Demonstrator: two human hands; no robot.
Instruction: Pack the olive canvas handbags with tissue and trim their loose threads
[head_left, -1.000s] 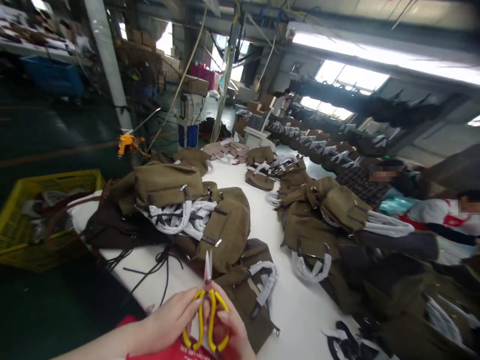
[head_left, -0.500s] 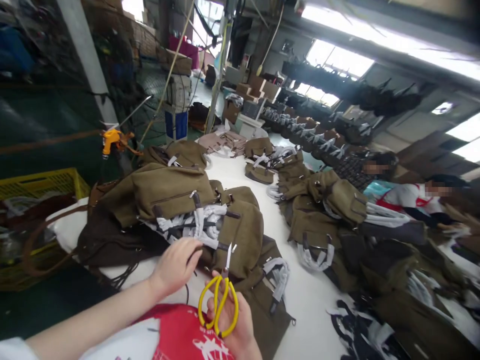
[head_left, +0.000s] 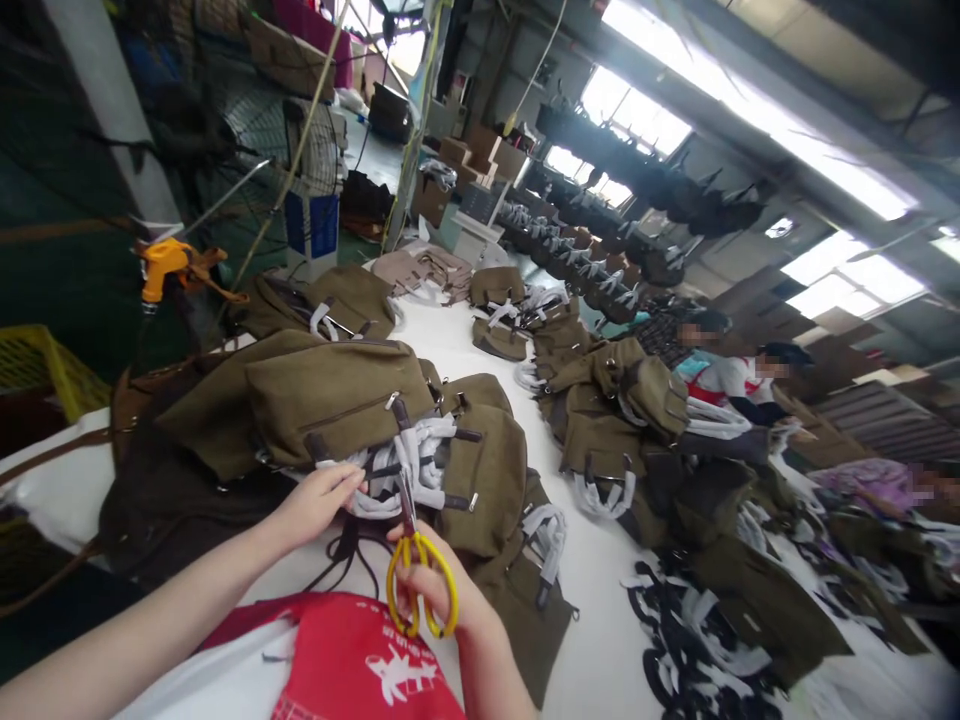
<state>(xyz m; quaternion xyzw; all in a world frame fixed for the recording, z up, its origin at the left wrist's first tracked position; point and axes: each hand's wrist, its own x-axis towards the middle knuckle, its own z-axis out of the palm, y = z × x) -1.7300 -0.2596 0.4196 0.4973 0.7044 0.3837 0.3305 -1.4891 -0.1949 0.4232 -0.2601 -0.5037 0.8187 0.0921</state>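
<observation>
Fingers half-curled, our left hand [head_left: 319, 505] reaches white-wrapped bag handles [head_left: 430, 450] near the bench's [head_left: 592, 610] near edge; we cannot tell if it grips. Rightward, scissors [head_left: 417, 545] point away from us toward those handles, loops enclosed by our right hand [head_left: 435, 585].

I'm at a long white table [head_left: 450, 340] running away to the far end. Dark green floor [head_left: 71, 270] on the left, grey pole [head_left: 112, 110] leaning across there, caged fan [head_left: 262, 130] past it. Cardboard boxes [head_left: 480, 150] stacked far centre, more at far right. Bright windows [head_left: 652, 115] far off, another bank right. Long strip light [head_left: 757, 108] on overhead, upper right.
</observation>
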